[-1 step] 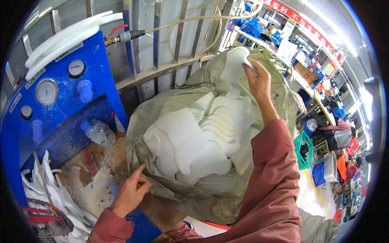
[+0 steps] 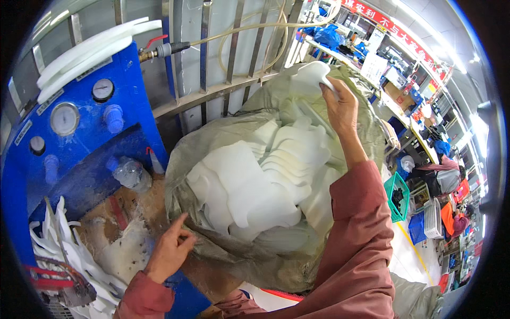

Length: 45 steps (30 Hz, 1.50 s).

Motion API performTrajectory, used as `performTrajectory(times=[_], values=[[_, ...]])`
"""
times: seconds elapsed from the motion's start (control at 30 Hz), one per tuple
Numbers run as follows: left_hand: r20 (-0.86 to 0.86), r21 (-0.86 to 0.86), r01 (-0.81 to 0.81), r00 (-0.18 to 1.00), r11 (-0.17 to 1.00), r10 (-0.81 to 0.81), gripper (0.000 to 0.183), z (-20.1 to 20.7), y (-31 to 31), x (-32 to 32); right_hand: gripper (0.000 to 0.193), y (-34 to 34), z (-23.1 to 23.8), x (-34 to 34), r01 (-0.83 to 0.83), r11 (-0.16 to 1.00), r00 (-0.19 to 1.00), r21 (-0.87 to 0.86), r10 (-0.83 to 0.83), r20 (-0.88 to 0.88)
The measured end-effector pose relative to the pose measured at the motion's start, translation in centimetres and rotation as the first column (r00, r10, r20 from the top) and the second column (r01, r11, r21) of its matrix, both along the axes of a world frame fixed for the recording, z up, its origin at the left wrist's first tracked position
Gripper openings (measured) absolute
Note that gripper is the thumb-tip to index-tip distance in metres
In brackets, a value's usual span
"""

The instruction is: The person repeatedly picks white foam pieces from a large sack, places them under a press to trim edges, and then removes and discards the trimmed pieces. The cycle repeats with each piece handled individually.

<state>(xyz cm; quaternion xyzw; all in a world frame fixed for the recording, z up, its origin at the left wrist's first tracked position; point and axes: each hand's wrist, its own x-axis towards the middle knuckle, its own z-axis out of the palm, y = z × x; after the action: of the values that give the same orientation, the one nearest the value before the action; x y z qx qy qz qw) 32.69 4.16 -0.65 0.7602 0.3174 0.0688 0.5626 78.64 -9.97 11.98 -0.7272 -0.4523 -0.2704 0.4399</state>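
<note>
My right hand grips a white foam sheet by its right edge, over the far side of a large grey-green woven sack. Beneath it, inside the sack, lie several cut white foam pieces, some fanned in an overlapping stack, others flat at the front. By the sack's near left rim hovers my left hand. Its index finger points outward, the thumb stands apart and the palm holds nothing. The other fingers are partly curled.
At left stands a blue machine panel with dials and knobs, with white foam strips on top. A plastic bottle rests on its ledge. More white strips pile up lower left. Metal bars and a hose run behind; a green basket stands right.
The foam sheet in my right hand has tilted and now looks shorter, uncovering more of the sack below it. My left hand has shifted slightly up and left, still empty.
</note>
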Motion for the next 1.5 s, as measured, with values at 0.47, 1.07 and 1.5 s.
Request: performTrajectory(times=[0.47,1.07,1.5], values=[[0.508,-0.454,-0.025,0.814,0.891,0.282,0.070,5.5,-6.8,-10.2,0.033,-7.8,-2.4,-29.9,-0.499,0.811,0.369,0.305,0.517,-0.772],[0.389,0.734,-0.459,0.888,0.500,0.244,0.040,2.6,-14.6,-31.7,0.048,-1.2,-16.0,-51.8,-0.808,0.447,-0.156,0.383,0.464,-0.872],[0.388,0.333,-0.462,0.862,0.822,0.327,0.047,2.5,-14.6,-33.1,0.050,0.5,-17.3,-54.0,-0.760,0.378,-0.251,0.529,0.580,-0.775]])
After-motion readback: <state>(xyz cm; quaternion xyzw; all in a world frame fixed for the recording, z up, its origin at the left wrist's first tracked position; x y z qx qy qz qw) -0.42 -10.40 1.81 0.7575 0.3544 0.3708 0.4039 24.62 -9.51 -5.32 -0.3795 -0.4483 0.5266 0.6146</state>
